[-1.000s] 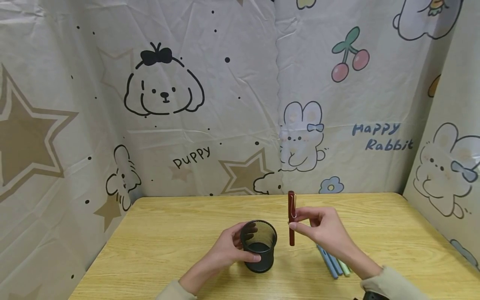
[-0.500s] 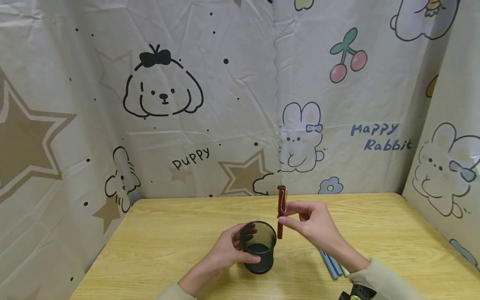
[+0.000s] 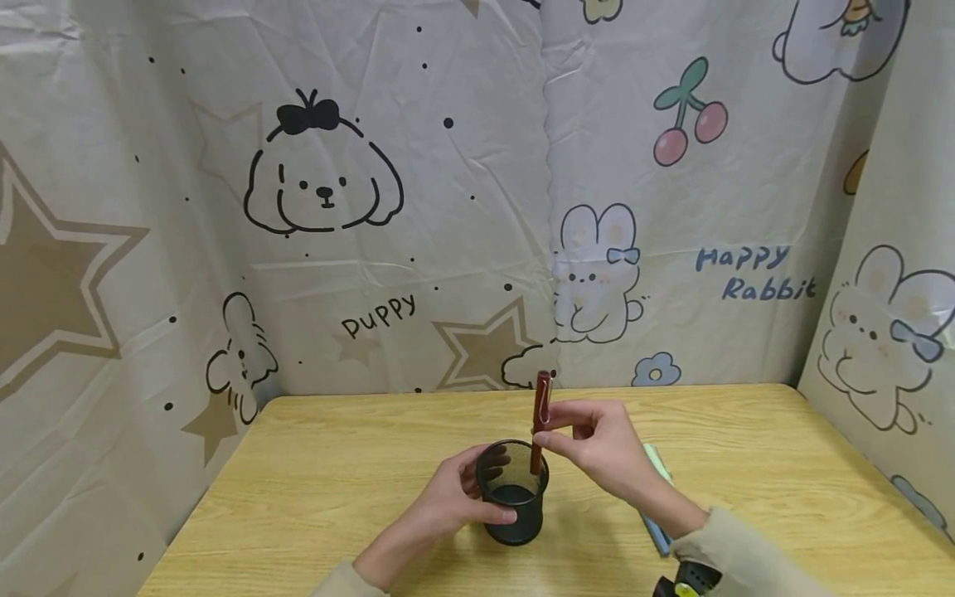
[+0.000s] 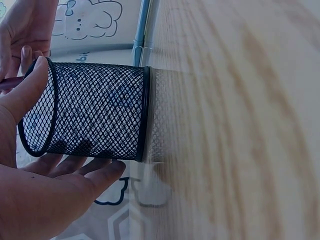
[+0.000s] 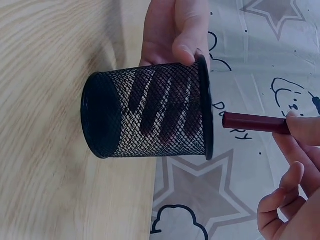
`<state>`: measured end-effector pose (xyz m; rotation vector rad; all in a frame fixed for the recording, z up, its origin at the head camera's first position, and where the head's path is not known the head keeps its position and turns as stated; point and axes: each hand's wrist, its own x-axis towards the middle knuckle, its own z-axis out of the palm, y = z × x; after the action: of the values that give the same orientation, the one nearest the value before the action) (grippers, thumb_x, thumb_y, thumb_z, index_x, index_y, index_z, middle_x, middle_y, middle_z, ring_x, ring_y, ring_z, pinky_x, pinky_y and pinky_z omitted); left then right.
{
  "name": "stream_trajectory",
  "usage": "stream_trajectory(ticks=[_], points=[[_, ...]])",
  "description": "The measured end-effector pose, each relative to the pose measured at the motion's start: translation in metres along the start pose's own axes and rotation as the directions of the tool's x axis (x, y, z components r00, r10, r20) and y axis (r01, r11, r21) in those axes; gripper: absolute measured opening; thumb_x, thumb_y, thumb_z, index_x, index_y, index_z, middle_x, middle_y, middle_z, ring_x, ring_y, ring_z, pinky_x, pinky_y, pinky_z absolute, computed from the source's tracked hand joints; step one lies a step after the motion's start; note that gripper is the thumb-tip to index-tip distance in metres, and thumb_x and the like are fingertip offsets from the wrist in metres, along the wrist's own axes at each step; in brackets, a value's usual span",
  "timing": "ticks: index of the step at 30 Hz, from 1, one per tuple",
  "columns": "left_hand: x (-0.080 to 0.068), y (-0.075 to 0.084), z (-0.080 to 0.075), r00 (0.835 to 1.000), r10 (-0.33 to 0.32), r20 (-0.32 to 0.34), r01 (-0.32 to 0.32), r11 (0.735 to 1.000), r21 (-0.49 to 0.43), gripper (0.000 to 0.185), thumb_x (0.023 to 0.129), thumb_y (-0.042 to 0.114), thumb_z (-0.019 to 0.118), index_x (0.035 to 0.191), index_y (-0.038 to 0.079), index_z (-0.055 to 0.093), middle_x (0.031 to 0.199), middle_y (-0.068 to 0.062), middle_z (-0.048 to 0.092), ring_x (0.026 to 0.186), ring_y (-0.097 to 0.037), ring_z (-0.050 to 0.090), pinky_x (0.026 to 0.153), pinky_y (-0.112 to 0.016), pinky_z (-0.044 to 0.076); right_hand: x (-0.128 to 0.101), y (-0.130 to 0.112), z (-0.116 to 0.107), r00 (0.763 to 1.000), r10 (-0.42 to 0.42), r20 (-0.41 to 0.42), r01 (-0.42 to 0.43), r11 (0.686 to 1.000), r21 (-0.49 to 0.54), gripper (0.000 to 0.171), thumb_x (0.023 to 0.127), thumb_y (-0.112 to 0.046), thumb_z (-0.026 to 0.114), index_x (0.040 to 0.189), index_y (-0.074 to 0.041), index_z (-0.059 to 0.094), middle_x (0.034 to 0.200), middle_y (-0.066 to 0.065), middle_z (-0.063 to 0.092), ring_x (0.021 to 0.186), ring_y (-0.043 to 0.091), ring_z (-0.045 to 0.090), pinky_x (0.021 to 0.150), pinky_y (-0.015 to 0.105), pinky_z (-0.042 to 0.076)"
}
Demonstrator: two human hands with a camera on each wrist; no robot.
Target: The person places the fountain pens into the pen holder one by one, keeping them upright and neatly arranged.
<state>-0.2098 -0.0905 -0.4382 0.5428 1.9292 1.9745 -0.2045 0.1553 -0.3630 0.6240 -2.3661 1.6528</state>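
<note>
Left hand (image 3: 455,497) grips mesh cup (image 3: 513,491) on table (image 3: 336,464). Right hand (image 3: 597,448) pinches red pen (image 3: 539,414) upright, tip above rim, not yet inside. Other pens (image 3: 656,531) left on table.

printed on the backdrop cloth (image 3: 477,207): "puppy" (image 3: 379,313) up and left of the fingers (image 3: 567,414), "happy rabbit" (image 3: 753,274) up and right of them.

Head view above, wrists close beside cup (image 3: 512,492)
</note>
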Motion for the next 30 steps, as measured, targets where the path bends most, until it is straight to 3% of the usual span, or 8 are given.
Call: stream_trajectory(ticks=[9, 14, 19, 24, 30], points=[[0.000, 0.000, 0.000, 1.000, 0.008, 0.002, -0.008, 1.000, -0.006, 0.083, 0.080, -0.002, 0.090, 0.152, -0.002, 0.050, 0.149, -0.024, 0.055, 0.137, -0.044, 0.052, 0.117, -0.054, 0.039, 0.004, 0.006, 0.011, 0.999, -0.015, 0.031, 0.016, 1.000, -0.007, 0.015, 0.086, -0.013, 0.089, 0.100, -0.012, 0.085, 0.097, 0.000, 0.080, 0.054, 0.012, 0.039, 0.050, 0.023, 0.031], [-0.001, 0.000, 0.000, 1.000, 0.013, 0.008, -0.013, 1.000, -0.006, 0.082, 0.080, -0.001, 0.090, 0.152, -0.001, 0.051, 0.147, -0.021, 0.057, 0.137, -0.045, 0.052, 0.116, -0.055, 0.040, 0.005, 0.011, 0.016, 0.999, 0.002, 0.045, -0.002, 1.000, -0.009, 0.017, 0.086, -0.011, 0.089, 0.103, -0.009, 0.084, 0.097, 0.002, 0.080, 0.063, 0.014, 0.056, 0.054, 0.022, 0.033], [0.000, 0.000, 0.000, 1.000, 0.020, 0.013, -0.020, 1.000, -0.003, 0.080, 0.080, -0.002, 0.090, 0.151, 0.000, 0.052, 0.141, -0.014, 0.064, 0.134, -0.047, 0.054, 0.115, -0.055, 0.042, 0.006, 0.017, 0.022, 0.998, 0.010, 0.069, -0.009, 1.000, -0.018, 0.018, 0.087, -0.008, 0.087, 0.104, -0.008, 0.084, 0.095, 0.001, 0.080, 0.084, 0.019, 0.073, 0.056, 0.022, 0.036], [0.000, 0.000, 0.000, 1.000, 0.011, 0.004, -0.011, 1.000, 0.007, 0.078, 0.081, -0.003, 0.089, 0.151, 0.004, 0.054, 0.141, -0.011, 0.064, 0.132, -0.042, 0.057, 0.115, -0.055, 0.042, 0.005, 0.019, 0.026, 0.995, 0.027, 0.093, -0.024, 0.999, -0.033, 0.018, 0.087, -0.009, 0.087, 0.105, -0.008, 0.083, 0.094, 0.000, 0.080, 0.088, 0.018, 0.072, 0.059, 0.023, 0.038], [0.001, -0.001, 0.000, 1.000, 0.006, 0.000, -0.006, 1.000, 0.017, 0.077, 0.081, -0.004, 0.088, 0.150, 0.006, 0.055, 0.142, -0.010, 0.063, 0.131, -0.032, 0.060, 0.115, -0.053, 0.042, 0.004, 0.023, 0.030, 0.992, 0.048, 0.117, -0.044, 0.998, -0.035, 0.022, 0.088, -0.010, 0.086, 0.109, -0.004, 0.082, 0.093, 0.000, 0.080, 0.078, 0.019, 0.065, 0.057, 0.022, 0.035]])
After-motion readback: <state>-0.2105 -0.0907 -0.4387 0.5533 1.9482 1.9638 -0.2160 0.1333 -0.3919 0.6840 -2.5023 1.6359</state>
